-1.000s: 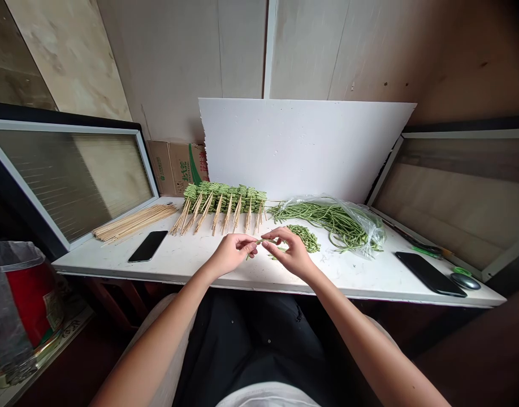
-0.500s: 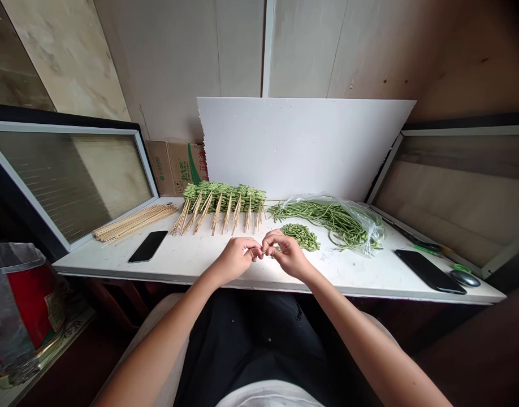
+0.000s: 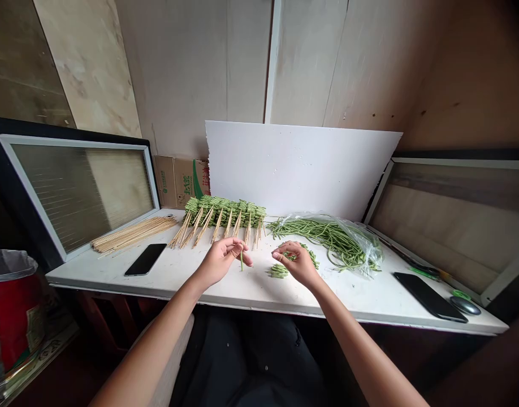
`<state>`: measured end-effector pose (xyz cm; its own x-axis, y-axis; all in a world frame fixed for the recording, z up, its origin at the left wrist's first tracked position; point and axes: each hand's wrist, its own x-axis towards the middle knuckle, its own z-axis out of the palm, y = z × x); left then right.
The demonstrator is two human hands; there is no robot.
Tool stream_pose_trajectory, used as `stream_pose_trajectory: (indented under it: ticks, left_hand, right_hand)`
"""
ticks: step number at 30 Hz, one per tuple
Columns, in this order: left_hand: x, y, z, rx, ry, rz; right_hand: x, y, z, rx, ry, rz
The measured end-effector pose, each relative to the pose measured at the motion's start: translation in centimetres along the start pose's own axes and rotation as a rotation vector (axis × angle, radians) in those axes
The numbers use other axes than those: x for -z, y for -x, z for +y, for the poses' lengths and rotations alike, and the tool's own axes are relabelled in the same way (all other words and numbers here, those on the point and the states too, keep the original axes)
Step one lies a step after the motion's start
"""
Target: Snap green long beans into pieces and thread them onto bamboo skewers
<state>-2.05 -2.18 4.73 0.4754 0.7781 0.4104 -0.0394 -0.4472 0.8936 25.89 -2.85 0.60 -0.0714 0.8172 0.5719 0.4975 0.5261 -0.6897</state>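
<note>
Your left hand [image 3: 220, 261] is turned palm-up and inward, fingers [image 3: 236, 243] curled toward the thumb; your right hand [image 3: 295, 263] is palm-down, fingers [image 3: 280, 252] loosely curled, tips pointing left; a small gap between the hands; bare left forearm [image 3: 153, 336] and right forearm [image 3: 353, 333] angle in from the bottom corners; wrists nearly straight.

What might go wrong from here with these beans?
The bare skewer ends of the bean row point toward the left hand and might prick it. The bean piece by its fingers may drop. The right hand might scatter the loose bean pile beneath it.
</note>
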Motion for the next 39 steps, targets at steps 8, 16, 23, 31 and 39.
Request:
stream_pose_trajectory:
  ticks: [8, 16, 23, 31, 39]
  left_hand:
    - [-0.7, -0.4, -1.2, 0.055, 0.124, 0.03]
    - [-0.9, -0.5, -1.1, 0.079, 0.102, 0.07]
    - [-2.0, -0.4, -0.7, 0.056, 0.13, 0.082]
    - [-2.5, 0.2, 0.4, 0.007, 0.094, 0.078]
    - [-3.2, 0.7, 1.2, -0.077, -0.223, 0.016]
  right_hand:
    - [-0.1, 1.0, 7.6, -0.005, 0.523, -0.031]
    - [-0.2, 0.4, -0.7, -0.04, 0.099, -0.086]
    - [-0.4, 1.3, -6.9, 0.096, -0.109, -0.18]
    - [-0.7, 1.3, -7.0, 0.273, -0.037, 0.055]
    - [-1.1, 1.6, -7.7, 0.409, 0.047, 0.064]
